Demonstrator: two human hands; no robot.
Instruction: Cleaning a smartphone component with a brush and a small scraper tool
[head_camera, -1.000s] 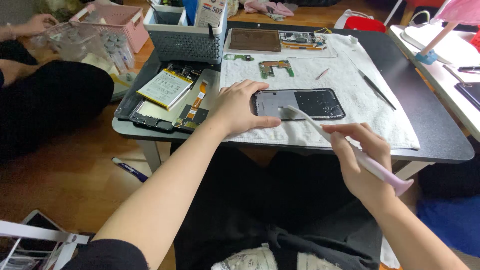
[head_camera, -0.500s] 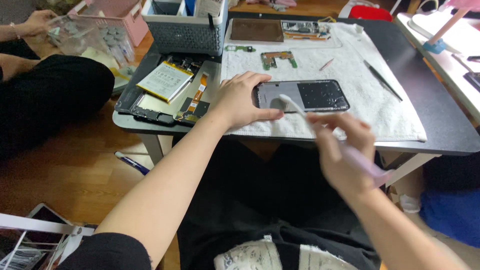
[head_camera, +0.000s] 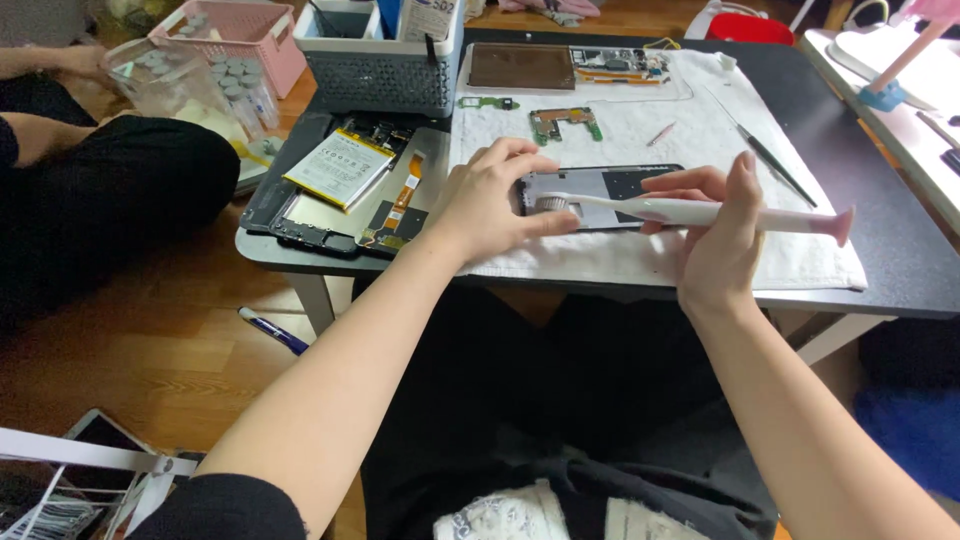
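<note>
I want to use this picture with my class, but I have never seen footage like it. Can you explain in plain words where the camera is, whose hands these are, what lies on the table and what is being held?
There is one view, from a camera worn on a person's head, looking down at their own bare arms and lap. No machine is involved.

The left hand presses down on a dark phone frame, which lies on a white cloth spread over a low black table. The right hand has its grip shut on a pale pink toothbrush, bristle end on the frame.

Also on the cloth: a green circuit board, tweezers and a brown panel. To the left sit a flat battery in an opened phone back, a grey basket and a pink basket.

At the far left, another person's arm shows.
</note>
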